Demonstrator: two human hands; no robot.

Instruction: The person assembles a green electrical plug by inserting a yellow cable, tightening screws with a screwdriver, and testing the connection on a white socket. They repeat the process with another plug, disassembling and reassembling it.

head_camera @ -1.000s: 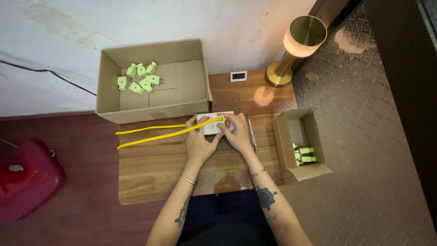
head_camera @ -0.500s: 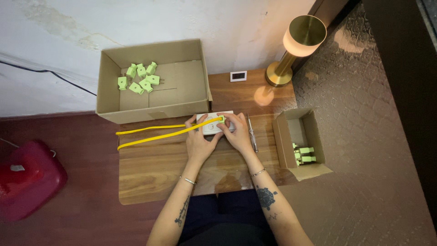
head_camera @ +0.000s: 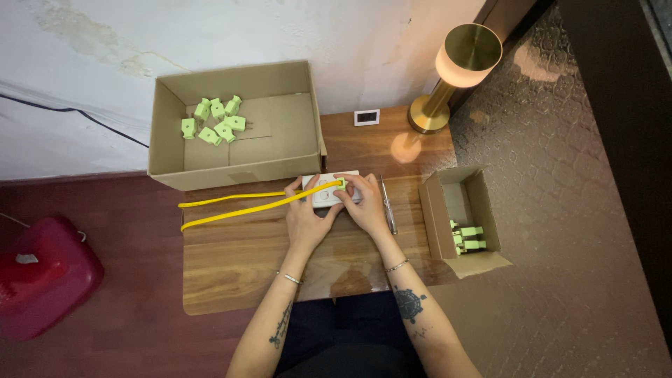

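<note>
The wooden worktop (head_camera: 238, 259) carries a large cardboard box (head_camera: 280, 133), a small open box (head_camera: 437, 217), a yellow cable (head_camera: 231, 210), a white device (head_camera: 327, 196), a pen (head_camera: 387, 206) and a brass lamp (head_camera: 437, 105).

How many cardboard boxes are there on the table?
2: a large cardboard box at the table's back left holding green plugs, and a small cardboard box at the right edge holding more.

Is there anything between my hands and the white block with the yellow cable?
Nothing visible. The left hand and right hand both rest directly on the small white block on the wooden table, with the yellow cable running across it to the left. The metal tool lies just right, beside the right hand.
</note>
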